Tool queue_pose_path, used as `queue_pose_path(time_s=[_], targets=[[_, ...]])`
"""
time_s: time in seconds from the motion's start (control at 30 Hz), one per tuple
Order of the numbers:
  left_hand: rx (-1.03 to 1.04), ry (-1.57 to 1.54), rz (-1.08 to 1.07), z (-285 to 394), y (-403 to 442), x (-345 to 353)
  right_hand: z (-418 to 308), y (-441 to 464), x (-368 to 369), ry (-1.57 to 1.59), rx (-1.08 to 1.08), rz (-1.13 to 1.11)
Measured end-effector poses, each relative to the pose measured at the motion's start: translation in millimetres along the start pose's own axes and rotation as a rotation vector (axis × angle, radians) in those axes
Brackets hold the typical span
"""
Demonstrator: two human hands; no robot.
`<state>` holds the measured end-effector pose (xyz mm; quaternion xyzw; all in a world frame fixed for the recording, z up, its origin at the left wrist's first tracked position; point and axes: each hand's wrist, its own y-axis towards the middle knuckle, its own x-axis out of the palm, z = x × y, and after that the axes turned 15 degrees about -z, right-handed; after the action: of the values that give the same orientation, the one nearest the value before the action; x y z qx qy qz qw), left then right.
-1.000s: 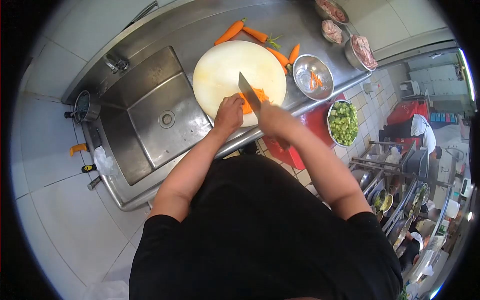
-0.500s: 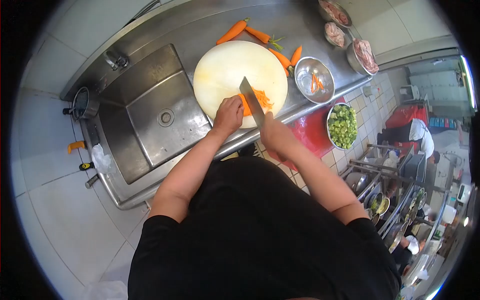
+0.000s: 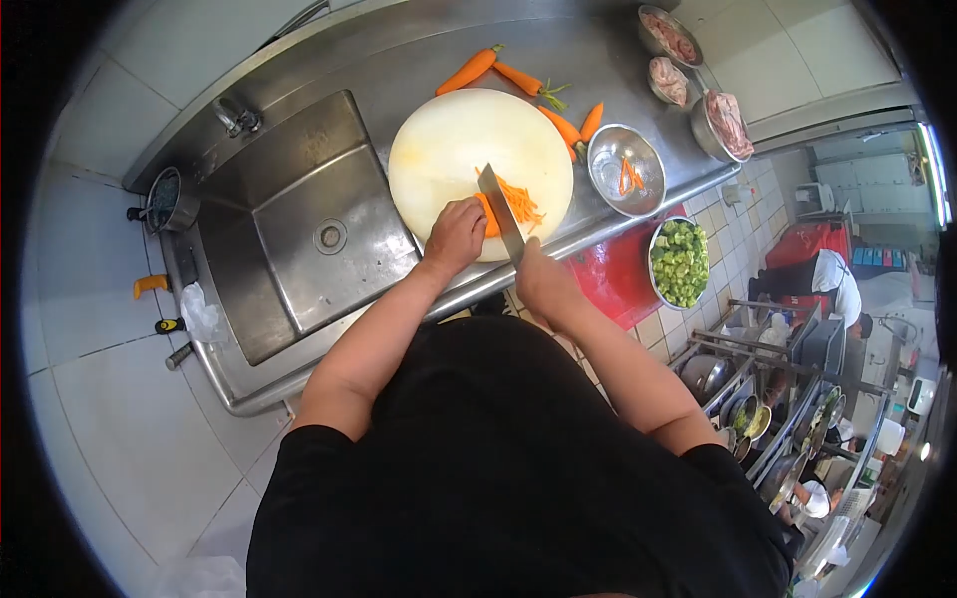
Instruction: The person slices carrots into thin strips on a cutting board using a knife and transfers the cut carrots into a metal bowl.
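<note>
On the round white cutting board (image 3: 449,135), my left hand (image 3: 457,237) presses down on a piece of carrot (image 3: 487,214), its fingers curled over it. My right hand (image 3: 545,286) grips the handle of a cleaver (image 3: 503,211), whose broad blade stands against the carrot's cut side. Thin carrot shreds (image 3: 522,201) lie on the board to the right of the blade. Behind the board rest several whole carrots (image 3: 469,71). A steel bowl (image 3: 626,170) to the right of the board holds a few carrot strips.
A steel sink (image 3: 319,199) is on the left, with a faucet (image 3: 235,117) at its back. Bowls of raw meat (image 3: 725,125) stand at the far right of the counter. Below the counter edge is a bowl of chopped green vegetable (image 3: 680,264). Other people work at the right.
The cleaver has shifted slightly left and down along the carrot, and more shreds show beside its blade. My left hand stays on the carrot. The whole view has shifted a little.
</note>
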<state>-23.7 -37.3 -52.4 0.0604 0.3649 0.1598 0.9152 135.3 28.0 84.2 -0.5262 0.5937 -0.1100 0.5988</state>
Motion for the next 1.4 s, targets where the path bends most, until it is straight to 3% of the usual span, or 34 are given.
queue_pose_path(time_s=[0.13, 0.2, 0.27, 0.33, 0.47, 0.57, 0.63, 0.83, 0.97, 1.03, 1.23, 1.4], targets=[[0.009, 0.026, 0.015, 3, -1, -2, -17, 29, -47, -0.067, -0.102, 0.100], [-0.019, 0.022, -0.006, 4, -1, -3, -37, 9, -74, -0.097, -0.060, -0.086], [-0.055, 0.011, -0.009, 4, 1, -2, -24, -1, -49, -0.146, -0.053, -0.116], [-0.038, 0.009, -0.030, 3, -1, -2, 1, 4, -2, -0.045, -0.027, 0.051], [-0.016, 0.024, 0.003, 3, -1, -1, -4, 19, -9, -0.008, 0.014, 0.053], [-0.015, 0.011, -0.006, 2, 0, -1, -19, 32, -52, -0.070, -0.087, 0.027], [-0.002, 0.006, 0.022, 3, -1, 0, -35, 13, -71, -0.164, -0.084, -0.109], [0.021, 0.006, 0.053, 2, -1, 2, 2, 10, 8, -0.029, 0.001, 0.059], [0.035, 0.006, 0.032, 2, 2, -2, -22, 31, -48, -0.065, -0.097, 0.083], [0.041, -0.010, 0.059, 3, -1, -1, -45, 8, -77, -0.050, -0.036, -0.134], [0.023, 0.015, 0.064, 3, -2, 1, 8, 4, 15, -0.027, 0.001, 0.019], [0.020, 0.003, 0.018, 4, 1, 0, -29, 17, -55, 0.005, -0.084, 0.057]])
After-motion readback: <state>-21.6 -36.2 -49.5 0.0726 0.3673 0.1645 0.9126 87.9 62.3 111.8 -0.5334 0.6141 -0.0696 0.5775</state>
